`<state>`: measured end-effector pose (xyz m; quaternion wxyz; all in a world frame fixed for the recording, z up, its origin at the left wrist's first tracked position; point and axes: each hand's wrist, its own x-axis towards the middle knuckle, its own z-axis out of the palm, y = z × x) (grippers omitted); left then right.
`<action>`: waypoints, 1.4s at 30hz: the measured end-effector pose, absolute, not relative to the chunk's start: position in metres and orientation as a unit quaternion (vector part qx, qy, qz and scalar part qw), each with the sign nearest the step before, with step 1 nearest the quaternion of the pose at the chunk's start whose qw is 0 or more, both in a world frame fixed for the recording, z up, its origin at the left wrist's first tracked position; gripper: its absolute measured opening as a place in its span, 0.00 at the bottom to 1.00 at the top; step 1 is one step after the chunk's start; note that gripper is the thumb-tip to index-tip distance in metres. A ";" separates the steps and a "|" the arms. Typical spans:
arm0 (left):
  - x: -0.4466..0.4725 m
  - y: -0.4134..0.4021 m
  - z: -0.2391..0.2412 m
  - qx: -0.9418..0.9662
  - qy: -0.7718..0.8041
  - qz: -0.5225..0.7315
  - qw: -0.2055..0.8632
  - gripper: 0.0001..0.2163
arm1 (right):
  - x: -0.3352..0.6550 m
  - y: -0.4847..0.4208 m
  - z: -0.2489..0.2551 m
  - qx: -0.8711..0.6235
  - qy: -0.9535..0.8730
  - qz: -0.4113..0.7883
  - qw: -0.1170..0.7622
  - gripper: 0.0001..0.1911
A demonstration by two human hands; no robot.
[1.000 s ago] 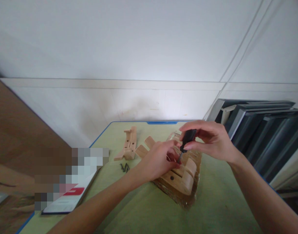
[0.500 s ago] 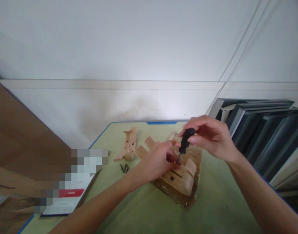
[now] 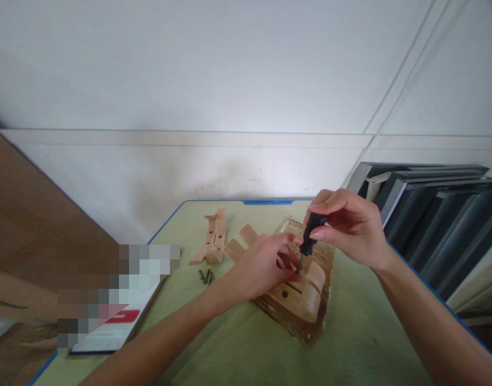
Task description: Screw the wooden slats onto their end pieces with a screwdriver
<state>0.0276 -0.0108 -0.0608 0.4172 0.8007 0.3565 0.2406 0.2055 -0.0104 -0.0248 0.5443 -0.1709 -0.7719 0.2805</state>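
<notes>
My right hand (image 3: pixel 346 228) grips the black handle of a screwdriver (image 3: pixel 312 230), thumb and fingers around it. The shaft slants down to the top of a wooden bracket-like piece (image 3: pixel 308 300), close to my left fingertips. My left hand (image 3: pixel 266 265) rests over that piece, fingers curled in beside the screwdriver's tip; what they pinch is hidden. The piece has a rounded upright end and a dark hole or screw head, and it lies on a worn brown block (image 3: pixel 328 262). Two light wooden prongs stick out behind my left hand.
A similar wooden piece (image 3: pixel 216 238) lies to the left, with several dark screws (image 3: pixel 206 277) in front of it. A white sheet or booklet (image 3: pixel 109 340), partly blurred out, sits at the table's left edge. Dark framed panels (image 3: pixel 442 225) lean at the right. A white wall (image 3: pixel 230 80) stands behind.
The screwdriver and my right hand have shifted slightly right. My left hand stays over the wooden piece, with its fingers still at the tip.
</notes>
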 end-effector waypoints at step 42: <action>0.027 -0.007 -0.068 0.836 0.362 0.231 0.341 0.01 | 0.169 -0.005 -0.064 -0.227 -0.746 0.180 0.599 0.09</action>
